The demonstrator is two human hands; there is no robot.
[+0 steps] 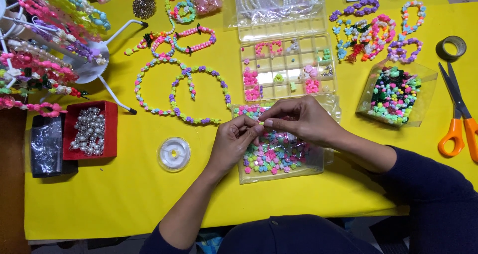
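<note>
My left hand (234,143) and my right hand (301,119) meet fingertip to fingertip above a clear bag of pastel flower-shaped beads (279,157) on the yellow table (124,194). Both pinch something very small between thumb and forefinger, likely a bead; it is too small to make out. A small round spool of clear thread (174,154) lies just left of my left hand. A clear compartment box of sorted beads (286,67) sits right behind my hands.
Finished bead strands (181,92) lie at the middle left, more bracelets (378,30) at the back right. A red box of pearl beads (90,129), a white stand hung with bracelets (47,40), a bag of mixed beads (396,92), orange scissors (460,119) and a tape roll (450,48) surround the work spot.
</note>
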